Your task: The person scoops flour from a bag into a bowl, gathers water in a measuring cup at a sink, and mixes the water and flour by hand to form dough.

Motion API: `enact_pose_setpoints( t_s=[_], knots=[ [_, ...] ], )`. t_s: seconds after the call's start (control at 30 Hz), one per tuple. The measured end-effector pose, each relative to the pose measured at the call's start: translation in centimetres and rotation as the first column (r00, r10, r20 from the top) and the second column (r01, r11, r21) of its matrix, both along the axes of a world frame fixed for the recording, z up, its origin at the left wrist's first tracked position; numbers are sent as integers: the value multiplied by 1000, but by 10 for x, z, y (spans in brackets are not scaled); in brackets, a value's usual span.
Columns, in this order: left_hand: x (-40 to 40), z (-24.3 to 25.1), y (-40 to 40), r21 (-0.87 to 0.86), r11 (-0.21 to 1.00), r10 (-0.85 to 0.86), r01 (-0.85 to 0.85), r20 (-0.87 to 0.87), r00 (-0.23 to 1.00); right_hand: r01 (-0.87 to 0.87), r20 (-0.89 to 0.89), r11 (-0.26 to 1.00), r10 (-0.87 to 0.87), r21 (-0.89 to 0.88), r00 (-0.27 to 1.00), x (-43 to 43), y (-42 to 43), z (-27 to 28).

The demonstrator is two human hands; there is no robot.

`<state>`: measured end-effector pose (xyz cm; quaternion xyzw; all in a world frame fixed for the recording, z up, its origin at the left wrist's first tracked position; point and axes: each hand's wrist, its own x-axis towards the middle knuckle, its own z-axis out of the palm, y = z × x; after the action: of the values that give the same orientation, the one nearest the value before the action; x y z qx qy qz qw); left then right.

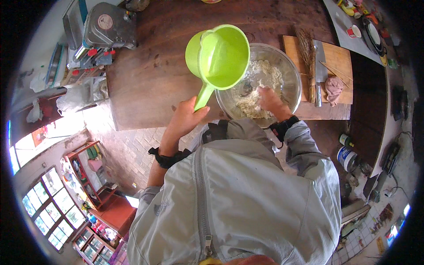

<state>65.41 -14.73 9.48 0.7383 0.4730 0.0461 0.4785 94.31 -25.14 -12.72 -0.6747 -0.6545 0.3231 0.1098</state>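
My left hand [189, 116] is closed around the handle of a green plastic dipper [225, 58], raised above the wooden table and overlapping the left rim of a steel mixing bowl [293, 71]. Shaggy, floury dough [253, 102] lies in the bowl beside loose white flour [256, 69]. Inside the bowl, my right hand [271, 102] touches the dough with its fingertips down in it; whether the fingers grip any is hidden. Whether the dipper holds water cannot be told. Both wrists wear black bands.
Right of the bowl, a wooden cutting board [344, 66] bears a twig brush [308, 56], a cleaver [320, 66], chopsticks [334, 71] and a pink cloth [334, 88]. A grey metal machine [111, 28] stands at the table's [149, 82] far left. A paper cup [353, 31] stands at upper right.
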Motion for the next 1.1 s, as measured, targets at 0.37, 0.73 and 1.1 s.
enact_pose_setpoints(
  t_s=[0.37, 0.73, 1.1],
  knots=[
    [-5, 1, 8, -50, 994, 104, -101, 44, 994, -97, -81, 944, 129, 316, 988, -33, 58, -12],
    [-12, 10, 4, -203, 947, 260, -250, 22, 965, -11, 503, 986, 95, -167, 859, -3, 115, 46],
    [-20, 5, 12, -125, 974, 208, -190, 151, 966, -388, 164, 908, 364, 157, 917, 13, 6, 15]
  ],
)
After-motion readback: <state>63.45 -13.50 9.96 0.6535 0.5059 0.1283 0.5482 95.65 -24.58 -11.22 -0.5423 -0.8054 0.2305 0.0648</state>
